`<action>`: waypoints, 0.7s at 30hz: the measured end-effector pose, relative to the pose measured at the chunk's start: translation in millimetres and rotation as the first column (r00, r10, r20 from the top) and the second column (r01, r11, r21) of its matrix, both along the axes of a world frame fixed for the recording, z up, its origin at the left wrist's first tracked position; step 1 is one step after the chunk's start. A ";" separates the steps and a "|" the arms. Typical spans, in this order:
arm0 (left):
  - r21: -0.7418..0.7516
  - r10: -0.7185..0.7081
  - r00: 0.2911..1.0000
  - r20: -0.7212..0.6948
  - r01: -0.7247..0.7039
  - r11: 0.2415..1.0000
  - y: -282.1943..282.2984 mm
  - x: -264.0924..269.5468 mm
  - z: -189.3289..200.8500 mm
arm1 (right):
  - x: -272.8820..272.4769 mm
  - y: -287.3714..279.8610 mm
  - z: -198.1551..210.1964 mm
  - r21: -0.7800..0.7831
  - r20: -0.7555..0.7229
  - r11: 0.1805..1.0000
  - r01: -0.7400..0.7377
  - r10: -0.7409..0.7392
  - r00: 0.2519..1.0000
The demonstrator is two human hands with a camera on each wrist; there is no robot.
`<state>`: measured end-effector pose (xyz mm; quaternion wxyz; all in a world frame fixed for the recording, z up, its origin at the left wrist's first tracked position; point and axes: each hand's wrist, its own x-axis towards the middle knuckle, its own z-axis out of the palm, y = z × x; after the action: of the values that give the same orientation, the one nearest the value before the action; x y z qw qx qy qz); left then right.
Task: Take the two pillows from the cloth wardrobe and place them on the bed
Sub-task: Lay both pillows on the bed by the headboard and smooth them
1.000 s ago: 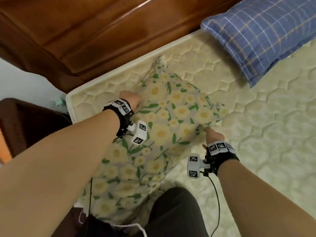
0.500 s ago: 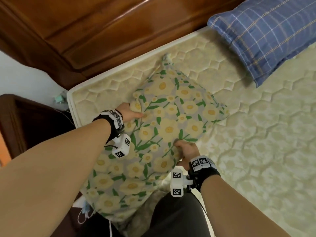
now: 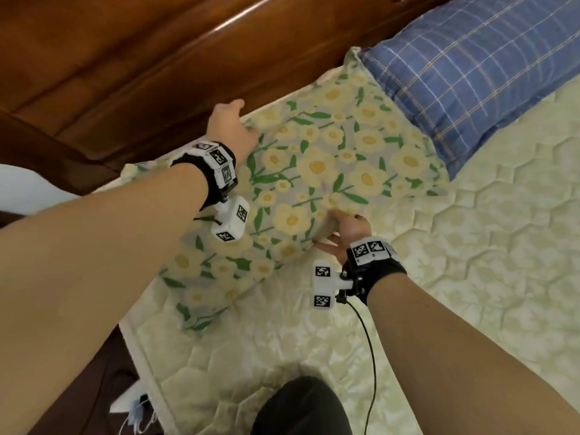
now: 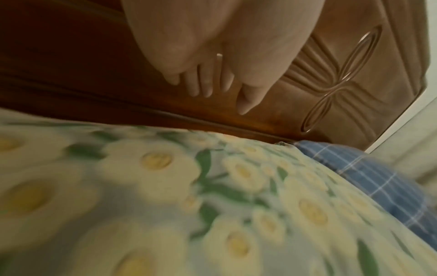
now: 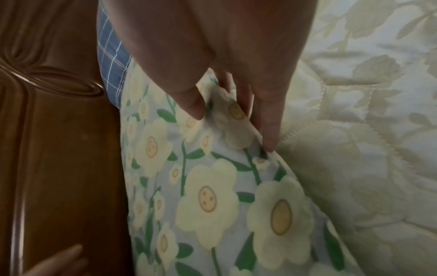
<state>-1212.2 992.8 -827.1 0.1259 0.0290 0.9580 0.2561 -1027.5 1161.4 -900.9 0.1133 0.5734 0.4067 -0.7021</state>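
Your right grip (image 3: pixel 343 229) pinches the near edge of the floral pillow (image 3: pixel 317 171) while your left grip (image 3: pixel 230 127), fingers apart, hovers at its far edge; lying on the bed (image 3: pixel 470 246) against the headboard (image 3: pixel 125 73) beside the plaid pillow (image 3: pixel 470 73), it looks light, soft and floppy, yellow-flowered on pale blue, best gathered by opposite edges.

My bed's quilted cream mattress (image 3: pixel 470 277) fills the lower right of the head view, with its wooden headboard (image 3: pixel 125 73) across the upper left. On it lie the flowered pillow (image 3: pixel 329 164) at centre and, touching its upper right corner, the blue plaid pillow (image 3: pixel 470 73).
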 end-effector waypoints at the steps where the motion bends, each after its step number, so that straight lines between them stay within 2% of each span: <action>1: -0.024 0.034 0.999 0.016 -0.033 0.999 -7.4 7.6 -8.5 | -1.8 1.7 -3.8 -0.006 0.030 1.000 0.001 -0.001 1.000; 3: -0.096 0.184 0.979 0.085 -0.176 0.980 -29.5 26.1 -22.9 | -3.3 5.5 -8.9 0.007 0.082 1.000 0.016 -0.016 0.996; 5: -0.184 0.395 0.904 0.166 -0.365 0.913 -57.6 45.4 -35.4 | -3.9 9.0 -11.0 0.058 0.123 0.998 0.012 -0.019 0.992; 8: -0.330 0.656 0.729 0.197 -0.581 0.744 -90.1 74.9 -46.3 | -4.8 12.1 -13.4 0.125 0.152 0.992 -0.021 0.002 0.988; 10: -0.317 0.791 0.559 0.248 -0.725 0.611 -108.5 87.1 -53.0 | -7.0 14.2 -16.4 0.150 0.142 0.988 -0.024 0.002 0.990; 12: -0.274 0.848 0.397 0.350 -0.822 0.498 -130.0 90.0 -65.6 | -15.1 17.0 -20.9 0.172 0.131 0.984 -0.032 0.009 0.991; 13: -0.250 0.833 0.366 0.416 -0.834 0.491 -138.9 91.0 -69.7 | -20.7 20.1 -25.1 0.198 0.148 0.978 -0.061 0.031 0.988; 15: -0.150 0.763 0.379 0.524 -0.841 0.520 -148.6 90.6 -78.0 | -30.4 34.4 -43.3 0.240 0.214 0.960 -0.141 0.089 0.973; 17: 0.008 0.706 0.407 0.580 -0.869 0.495 -152.5 86.7 -89.5 | -40.4 47.1 -59.7 0.264 0.322 0.919 -0.292 0.201 0.925; 19: 0.121 0.669 0.455 0.588 -0.867 0.483 -153.2 84.1 -90.5 | -47.9 51.7 -59.9 0.307 0.282 0.857 -0.414 0.334 0.899; 20: 0.151 0.671 0.468 0.575 -0.867 0.475 -154.3 82.2 -92.5 | -54.6 53.5 -61.8 0.323 0.300 0.802 -0.502 0.416 0.859; 21: 0.195 0.675 0.489 0.552 -0.863 0.466 -156.4 80.0 -93.1 | -61.5 52.9 -62.3 0.327 0.312 0.802 -0.500 0.408 0.858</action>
<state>-1132.2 836.5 -920.1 0.1749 -0.4422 0.7252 0.4979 -1089.0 1214.3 -963.2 0.2059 0.5451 0.6507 -0.4869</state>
